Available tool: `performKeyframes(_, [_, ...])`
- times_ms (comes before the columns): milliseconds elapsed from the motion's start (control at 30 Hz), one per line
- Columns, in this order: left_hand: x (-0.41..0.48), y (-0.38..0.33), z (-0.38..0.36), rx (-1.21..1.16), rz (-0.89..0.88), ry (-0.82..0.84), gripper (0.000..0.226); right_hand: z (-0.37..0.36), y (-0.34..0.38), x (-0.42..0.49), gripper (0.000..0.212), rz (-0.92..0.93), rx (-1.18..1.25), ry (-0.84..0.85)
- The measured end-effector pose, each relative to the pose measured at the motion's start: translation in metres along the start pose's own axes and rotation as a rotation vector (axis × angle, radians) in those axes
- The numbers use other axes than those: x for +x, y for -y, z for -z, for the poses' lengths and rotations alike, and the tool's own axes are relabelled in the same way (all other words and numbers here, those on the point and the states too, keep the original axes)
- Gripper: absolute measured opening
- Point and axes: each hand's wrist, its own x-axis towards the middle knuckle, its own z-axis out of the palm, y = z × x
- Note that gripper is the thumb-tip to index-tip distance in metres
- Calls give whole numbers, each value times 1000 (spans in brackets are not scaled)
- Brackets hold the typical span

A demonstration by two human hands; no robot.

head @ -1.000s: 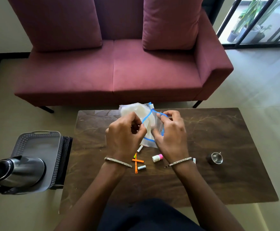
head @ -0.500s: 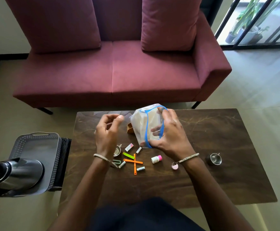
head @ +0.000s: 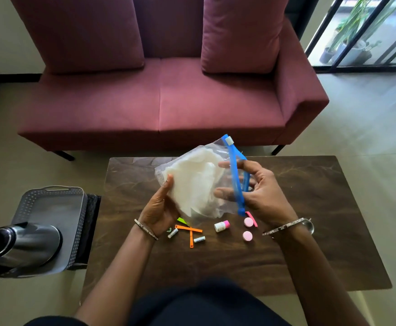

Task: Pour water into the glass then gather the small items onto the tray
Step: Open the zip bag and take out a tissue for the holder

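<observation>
Maroon sofa [head: 159, 102]: fills the far side beyond the desk and plays no part in the job.
Desk [head: 321, 231]: dark, veined top; the loose pieces lie near its middle, toward the person.
Tray [head: 51, 205]: grey with a perforated rim, on a dark stand [head: 92, 220] just off the desk's left end.
Kettle [head: 25, 243]: steel, standing on the tray's near part and taking up much of it.
Zip bag [head: 192, 184]: clear, with crumpled white stuff inside; held above the desk, blue zip mouth to the right.
Left grip [head: 159, 208]: grasping the bag's closed end from below, thumb on its front face.
Right grip [head: 263, 191]: at the mouth, thumb and fingers curled about the blue zip. Whether they reach inside I cannot tell.
Steel cup [head: 308, 227]: only a rim shows behind the right wrist. It is probably the glass, but any water in it is hidden.
Orange strips [head: 190, 229]: crossed, one lying left to right, the other pointing at the person; just below the left grip.
White bottle [head: 221, 226]: pink-capped, on its side, long axis left to right.
Pink discs [head: 247, 236]: two, flat, just below the right grip.
Little cylinders [head: 199, 239]: two, beside the strips.
Coming move: every piece lies directly under the grips, and the tray is well off to the left. So the left grip is the nearer carrier, once the bag is put down.
</observation>
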Motion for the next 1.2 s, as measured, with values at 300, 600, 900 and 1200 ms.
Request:
performKeyframes(300, [-8, -4, -9, 135, -95, -89, 52, -1, 3, 10, 44, -35, -129, -63])
performKeyframes(600, [-11, -5, -11, 130, -139, -103, 41, 6, 1, 7, 32, 181, -231, -48])
performKeyframes(900, [-19, -7, -12, 172, -191, -114, 42, 1, 8, 6, 60, -18, -243, 83])
performKeyframes(1200, [-32, -14, -9, 280, -290, -156, 37, -2, 8, 16, 36, -3, -196, 119])
